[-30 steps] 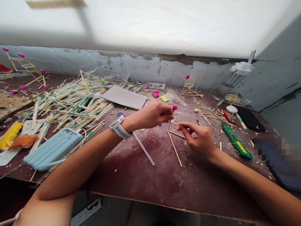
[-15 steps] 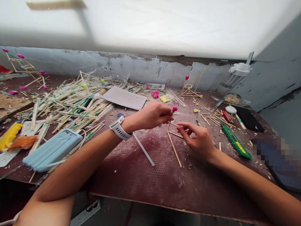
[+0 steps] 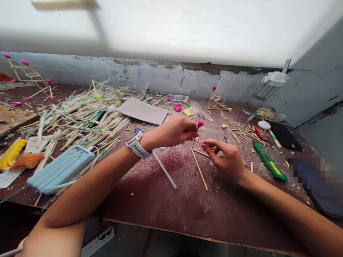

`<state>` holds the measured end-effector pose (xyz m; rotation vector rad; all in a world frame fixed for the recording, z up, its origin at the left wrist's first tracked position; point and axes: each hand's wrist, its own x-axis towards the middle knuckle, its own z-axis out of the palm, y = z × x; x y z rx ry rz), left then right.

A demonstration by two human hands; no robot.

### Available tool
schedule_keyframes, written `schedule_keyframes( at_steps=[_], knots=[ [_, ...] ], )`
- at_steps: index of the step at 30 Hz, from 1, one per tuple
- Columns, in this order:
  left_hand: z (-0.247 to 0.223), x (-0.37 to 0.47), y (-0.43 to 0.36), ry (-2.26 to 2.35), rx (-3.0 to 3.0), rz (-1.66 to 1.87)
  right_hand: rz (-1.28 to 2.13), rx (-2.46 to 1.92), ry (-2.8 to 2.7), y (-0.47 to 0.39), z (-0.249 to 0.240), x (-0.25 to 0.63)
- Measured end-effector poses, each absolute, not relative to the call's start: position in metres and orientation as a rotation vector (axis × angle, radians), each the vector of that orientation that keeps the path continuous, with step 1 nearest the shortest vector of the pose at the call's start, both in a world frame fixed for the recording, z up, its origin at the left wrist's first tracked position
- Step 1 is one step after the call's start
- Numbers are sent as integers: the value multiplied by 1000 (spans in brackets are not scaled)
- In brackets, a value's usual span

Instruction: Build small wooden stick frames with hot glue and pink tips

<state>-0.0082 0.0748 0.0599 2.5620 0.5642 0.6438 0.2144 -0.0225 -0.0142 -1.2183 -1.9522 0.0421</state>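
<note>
My left hand (image 3: pixel 182 129), with a white watch (image 3: pixel 138 145) on its wrist, is closed on an upright wooden stick (image 3: pixel 193 143) topped by a pink clay ball (image 3: pixel 200 123). The foot of that stick meets other sticks, one of them a wooden stick (image 3: pixel 199 169) slanting toward me on the table. My right hand (image 3: pixel 225 155) pinches a thin wooden stick (image 3: pixel 198 141) between thumb and fingertips, its far end close to the upright one. Another stick runs beneath my right fingers. A translucent glue stick (image 3: pixel 164 169) lies left of the frame.
A heap of wrapped chopsticks (image 3: pixel 80 117), a grey board (image 3: pixel 143 110) and a blue power bank (image 3: pixel 60 169) lie left. To the right are a green utility knife (image 3: pixel 269 162), phones and a clear bottle (image 3: pixel 264 92). Small stick frames (image 3: pixel 218 103) stand behind, near the wall.
Both hands hold nearly the same pose and grip. The whole view has shifted very slightly; nothing has visibly been picked up or let go.
</note>
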Motion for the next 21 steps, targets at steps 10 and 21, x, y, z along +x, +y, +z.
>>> schedule_keyframes(
  at_steps=[10,21],
  knots=[
    [60,-9,75,585,2552,616,27,-1208,-1956,-22,-13,214],
    [59,-8,76,558,2569,638,125,-1216,-1931,-20,-12,215]
  ],
)
